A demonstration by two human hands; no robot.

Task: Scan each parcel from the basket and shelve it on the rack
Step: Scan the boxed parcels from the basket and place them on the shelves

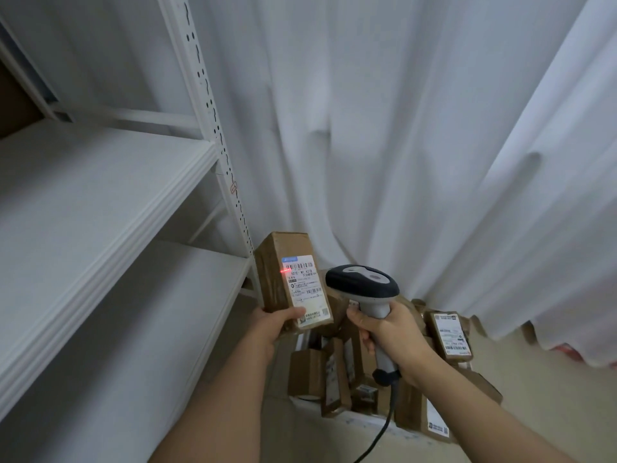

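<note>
White curtain behind; my left hand (278,324) grips the brown cardboard parcel (293,279), right hand (389,332) grips the grey scanner (362,285) beside it; scanning now, shelving next.

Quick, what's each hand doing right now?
Left hand: holds the parcel upright.
Right hand: grips the scanner, aimed at its label.

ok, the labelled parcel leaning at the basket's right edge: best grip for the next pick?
Take that labelled parcel across its two long side edges near the top end, coming from above. It leans label-up on the pile with those edges exposed, and its lower end is wedged among other parcels in the basket.
</note>
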